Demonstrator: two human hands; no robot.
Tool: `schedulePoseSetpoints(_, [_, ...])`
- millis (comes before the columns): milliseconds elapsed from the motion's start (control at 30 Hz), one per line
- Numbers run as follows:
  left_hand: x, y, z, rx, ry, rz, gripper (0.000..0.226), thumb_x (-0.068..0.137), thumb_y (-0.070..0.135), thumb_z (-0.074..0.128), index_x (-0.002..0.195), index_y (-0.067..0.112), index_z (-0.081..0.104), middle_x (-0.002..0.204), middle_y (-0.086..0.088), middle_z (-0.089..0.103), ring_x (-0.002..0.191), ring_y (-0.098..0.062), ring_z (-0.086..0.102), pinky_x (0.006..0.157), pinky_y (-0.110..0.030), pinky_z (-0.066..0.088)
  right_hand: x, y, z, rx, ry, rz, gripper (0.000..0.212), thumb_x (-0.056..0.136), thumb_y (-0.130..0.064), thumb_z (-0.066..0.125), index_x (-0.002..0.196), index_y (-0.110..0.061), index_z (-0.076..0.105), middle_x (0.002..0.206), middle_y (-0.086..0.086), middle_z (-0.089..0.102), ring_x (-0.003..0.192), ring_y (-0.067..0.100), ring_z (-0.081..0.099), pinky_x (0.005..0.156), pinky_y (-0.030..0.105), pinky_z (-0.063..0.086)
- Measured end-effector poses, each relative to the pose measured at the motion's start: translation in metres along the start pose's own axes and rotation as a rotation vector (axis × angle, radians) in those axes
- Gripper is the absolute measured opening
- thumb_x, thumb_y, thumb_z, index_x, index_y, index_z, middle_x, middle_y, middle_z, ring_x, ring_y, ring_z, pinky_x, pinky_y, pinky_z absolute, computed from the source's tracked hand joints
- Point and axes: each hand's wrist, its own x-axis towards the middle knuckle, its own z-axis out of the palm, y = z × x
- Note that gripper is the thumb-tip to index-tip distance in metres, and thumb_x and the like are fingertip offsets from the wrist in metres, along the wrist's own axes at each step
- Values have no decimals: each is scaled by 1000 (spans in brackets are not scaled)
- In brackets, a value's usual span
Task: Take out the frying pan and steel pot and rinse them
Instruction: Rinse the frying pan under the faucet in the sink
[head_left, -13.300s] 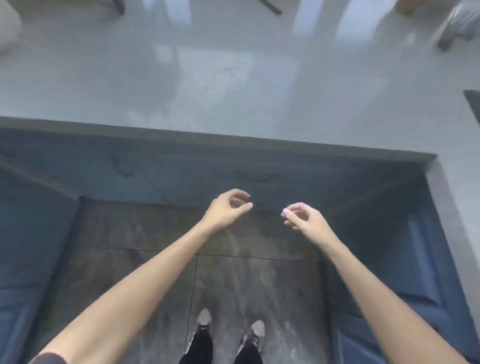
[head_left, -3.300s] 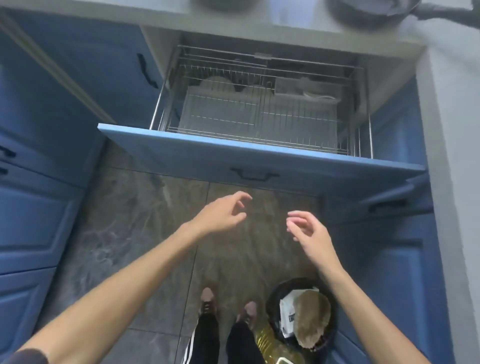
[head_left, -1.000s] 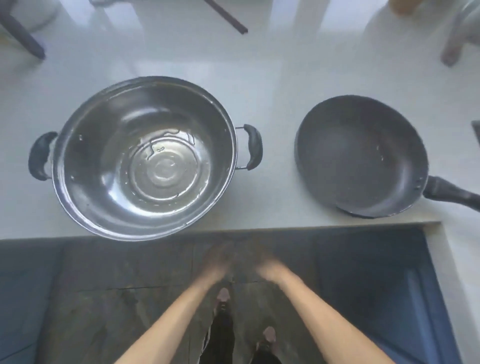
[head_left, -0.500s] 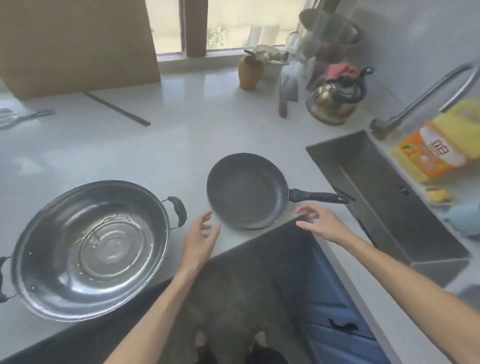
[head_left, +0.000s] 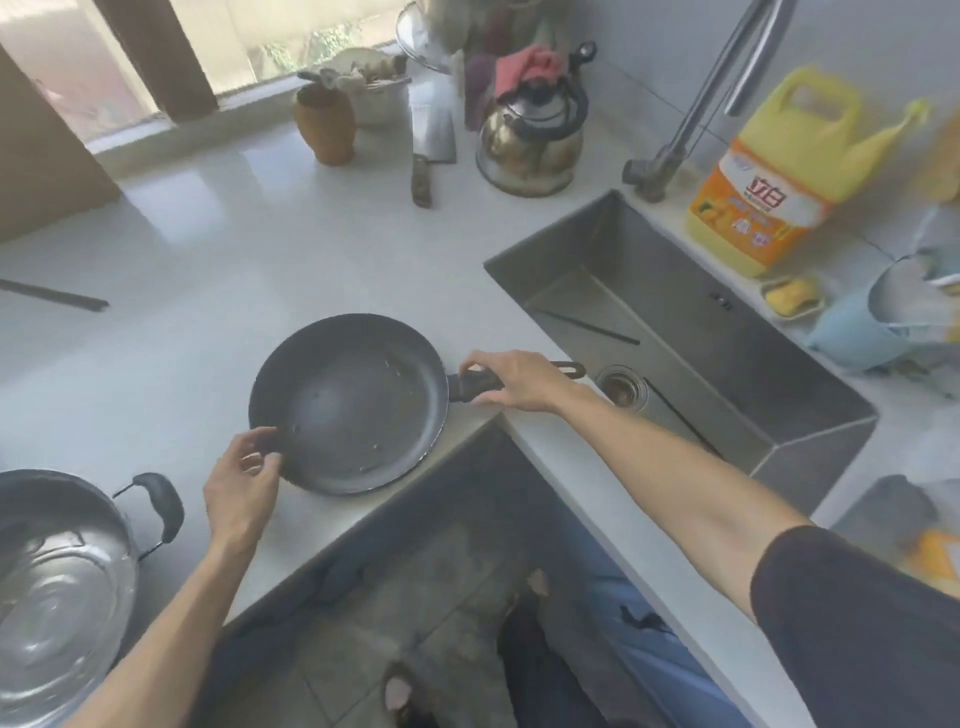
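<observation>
The dark frying pan (head_left: 348, 402) sits on the white counter at its inner corner, handle pointing right toward the sink. My right hand (head_left: 519, 382) is wrapped over the pan's black handle. My left hand (head_left: 241, 486) pinches the pan's near-left rim with thumb and fingers. The steel pot (head_left: 57, 587), shiny with black side handles, stands on the counter at the lower left, partly cut off by the frame edge.
A steel sink (head_left: 675, 343) with a drain and tall faucet (head_left: 696, 98) lies to the right. A yellow detergent jug (head_left: 774, 171), kettle (head_left: 530, 140), cleaver (head_left: 428, 150) and brown jar (head_left: 324, 124) stand along the back. Blue cabinets and floor are below.
My right hand has closed over the pan's handle and my left hand has taken hold of its rim. The view has shifted right, toward the sink.
</observation>
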Motion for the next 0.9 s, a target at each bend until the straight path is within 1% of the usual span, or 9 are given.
schedulePoseSetpoints(167, [-20, 69, 25, 27, -7, 74, 32, 85, 9, 55, 100, 37, 62, 106, 7, 64, 97, -16, 59, 89, -31, 42, -26, 58, -17, 137, 96, 21, 37, 79, -47, 64, 112, -39, 52, 110, -9, 67, 97, 18, 60, 77, 32, 40])
schedulePoseSetpoints(333, [-23, 167, 88, 55, -189, 240, 43, 86, 7, 56, 87, 49, 58, 103, 9, 65, 91, -14, 60, 86, -29, 43, -90, 133, -45, 282, 265, 216, 37, 74, -45, 67, 108, -44, 52, 103, -12, 69, 94, 19, 64, 78, 33, 48])
schedulePoseSetpoints(400, [-18, 194, 123, 60, -273, 294, 43, 86, 6, 57, 87, 49, 59, 99, 15, 66, 88, -13, 62, 85, -23, 43, -115, 161, -55, 298, 307, 295, 37, 74, -45, 67, 108, -44, 52, 100, -10, 70, 92, 19, 64, 76, 31, 48])
schedulePoseSetpoints(467, [-10, 214, 159, 101, -359, 353, 44, 85, 7, 59, 86, 51, 59, 90, 32, 66, 85, -8, 63, 79, -11, 44, -140, 186, -60, 298, 340, 380, 37, 74, -45, 67, 108, -44, 53, 95, -11, 70, 89, 17, 64, 71, 28, 44])
schedulePoseSetpoints(567, [5, 243, 208, 208, -497, 443, 41, 83, 12, 62, 85, 52, 59, 82, 43, 60, 77, -1, 62, 67, -2, 43, -171, 218, -61, 305, 385, 491, 35, 76, -47, 67, 108, -43, 54, 103, -14, 70, 97, 13, 64, 77, 29, 48])
schedulePoseSetpoints(633, [17, 261, 237, 316, -588, 505, 37, 82, 17, 66, 85, 54, 57, 78, 37, 62, 71, -1, 61, 68, -13, 45, -184, 232, -55, 331, 417, 543, 34, 77, -44, 68, 108, -41, 56, 111, -15, 68, 103, 12, 63, 80, 30, 48])
schedulePoseSetpoints(733, [38, 278, 276, 457, -727, 567, 30, 82, 23, 67, 88, 52, 57, 70, 27, 64, 75, 3, 59, 75, -21, 41, -190, 246, -35, 359, 460, 623, 33, 77, -44, 69, 106, -42, 55, 108, -15, 69, 101, 14, 64, 79, 33, 49])
schedulePoseSetpoints(800, [53, 279, 302, 521, -781, 592, 19, 85, 27, 65, 99, 40, 65, 83, 17, 64, 85, -8, 61, 80, -23, 41, -185, 254, -19, 364, 462, 684, 33, 77, -46, 67, 106, -44, 53, 104, -15, 70, 97, 16, 65, 76, 33, 49])
schedulePoseSetpoints(900, [83, 271, 340, 601, -817, 584, 22, 88, 28, 60, 109, 29, 68, 105, 9, 67, 100, -13, 62, 90, -25, 42, -164, 262, 7, 393, 483, 779, 33, 77, -44, 68, 106, -44, 54, 99, -14, 71, 92, 18, 65, 73, 31, 47])
